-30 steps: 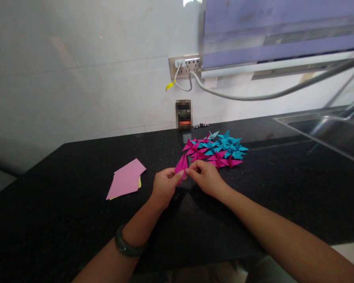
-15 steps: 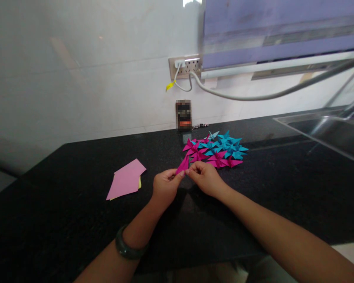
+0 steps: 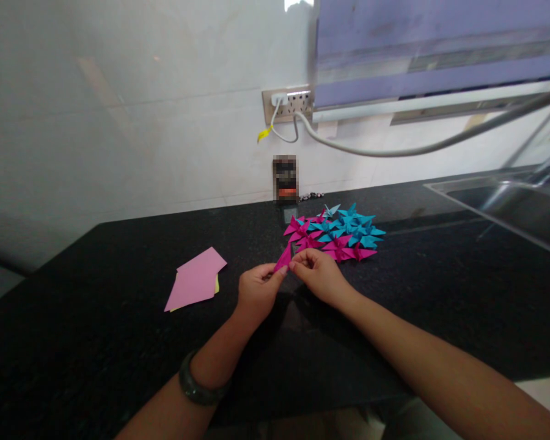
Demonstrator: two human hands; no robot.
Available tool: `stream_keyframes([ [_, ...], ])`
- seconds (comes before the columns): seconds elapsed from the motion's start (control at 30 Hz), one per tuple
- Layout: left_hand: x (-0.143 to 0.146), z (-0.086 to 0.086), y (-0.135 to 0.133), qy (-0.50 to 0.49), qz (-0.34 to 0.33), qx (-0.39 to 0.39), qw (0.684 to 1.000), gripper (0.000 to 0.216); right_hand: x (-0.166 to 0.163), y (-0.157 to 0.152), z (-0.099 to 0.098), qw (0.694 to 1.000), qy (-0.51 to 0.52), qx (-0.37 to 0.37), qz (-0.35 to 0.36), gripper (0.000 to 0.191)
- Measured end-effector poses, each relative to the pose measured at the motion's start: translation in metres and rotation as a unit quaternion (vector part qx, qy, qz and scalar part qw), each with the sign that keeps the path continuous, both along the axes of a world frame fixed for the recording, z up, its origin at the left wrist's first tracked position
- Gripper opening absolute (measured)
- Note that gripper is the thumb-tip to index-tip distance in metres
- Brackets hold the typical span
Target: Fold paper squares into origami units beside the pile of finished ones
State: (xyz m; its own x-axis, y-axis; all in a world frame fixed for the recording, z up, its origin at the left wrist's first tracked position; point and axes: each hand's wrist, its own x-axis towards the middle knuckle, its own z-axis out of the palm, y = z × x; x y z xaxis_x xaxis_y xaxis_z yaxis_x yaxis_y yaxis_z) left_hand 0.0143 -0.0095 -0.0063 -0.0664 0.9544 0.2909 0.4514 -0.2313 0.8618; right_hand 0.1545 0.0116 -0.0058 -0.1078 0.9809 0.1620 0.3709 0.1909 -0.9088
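Observation:
Between my hands is a folded piece of magenta paper point(image 3: 283, 256), narrow and pointed at its upper end. My left hand point(image 3: 259, 292) pinches its lower left part between thumb and fingers. On the other side, my right hand point(image 3: 318, 273) is closed in a pinch at the paper's lower right edge; its fingertips partly hide what they grip. Just beyond my right hand lie several folded paper cranes, magenta ones point(image 3: 337, 245) nearer and blue ones point(image 3: 348, 227) farther back. One pale blue crane point(image 3: 332, 211) sits behind them.
Pink paper sheets point(image 3: 197, 278) with a yellow one beneath lie left on the black countertop point(image 3: 132, 263). A pixelated upright object point(image 3: 285, 178) leans at the wall beside a beaded strand point(image 3: 311, 197). A sink point(image 3: 522, 201) is at right; a cable point(image 3: 371, 150) runs from the socket point(image 3: 297, 105).
Almost nothing differs. My right hand has shifted very slightly at the paper's edge, and both hands keep their pinch.

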Motion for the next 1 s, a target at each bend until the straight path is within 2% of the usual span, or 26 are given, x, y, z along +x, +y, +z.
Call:
stream_keyframes([
  [0.13,-0.0017,-0.0035,0.0011,0.021,0.0,0.031,0.999,0.018,0.0009,-0.0012,0.0016,0.999,-0.021,0.017,0.026,0.019],
  [0.33,-0.0056,-0.0048,0.0009,0.107,-0.023,0.106,0.988,0.016,0.0008,-0.0034,0.0046,0.999,-0.028,0.007,0.02,0.023],
  [0.6,-0.0053,-0.0035,0.0009,0.123,-0.021,0.1,0.987,0.017,0.001,-0.0011,-0.0007,1.0,-0.019,-0.001,0.011,0.021],
  [0.7,-0.0033,-0.0028,0.0012,0.064,-0.013,0.04,0.997,0.019,0.0013,-0.0008,-0.0012,1.0,0.003,-0.009,0.005,0.015],
  [0.8,-0.0014,-0.0024,0.0025,-0.04,-0.014,-0.032,0.999,0.022,0.0001,-0.0023,0.0006,0.999,0.03,-0.017,0.002,0.011],
  [0.9,0.0004,-0.0034,0.0041,-0.159,-0.025,-0.088,0.983,0.022,-0.0025,-0.0057,0.0038,0.997,0.069,-0.021,0.004,0.008],
  [1.0,0.0021,-0.0044,0.0048,-0.26,-0.045,-0.14,0.954,0.021,-0.0041,-0.009,0.0057,0.998,0.067,-0.004,0.004,0.004],
])
